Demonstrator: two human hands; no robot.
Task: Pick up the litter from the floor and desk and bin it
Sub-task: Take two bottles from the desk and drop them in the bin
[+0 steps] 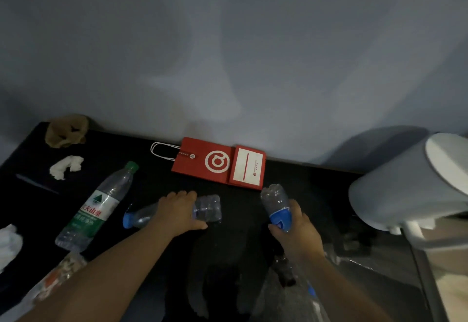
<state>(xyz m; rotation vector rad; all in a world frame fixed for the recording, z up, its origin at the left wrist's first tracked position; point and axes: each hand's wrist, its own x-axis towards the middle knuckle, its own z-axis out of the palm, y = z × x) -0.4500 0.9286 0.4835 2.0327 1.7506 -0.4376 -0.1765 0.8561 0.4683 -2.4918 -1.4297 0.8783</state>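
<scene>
On the black desk point(162, 177) my left hand point(179, 210) grips a clear blue-capped bottle point(207, 207) that lies on its side. My right hand point(293, 228) holds a second clear bottle with a blue label point(277, 205), base pointing away from me. A larger green-capped, green-labelled bottle point(98, 207) lies to the left. A red paper bag point(215, 163) lies flat near the wall. A white crumpled tissue point(66, 166) and a brown crumpled paper point(66, 132) sit at the far left.
A grey-white bin point(395, 195) with a white lid stands at the right. A crumpled wrapper point(58, 276) lies by my left forearm, another white tissue point(8, 243) at the left edge, and clear plastic point(291, 294) under my right forearm. The wall backs the desk.
</scene>
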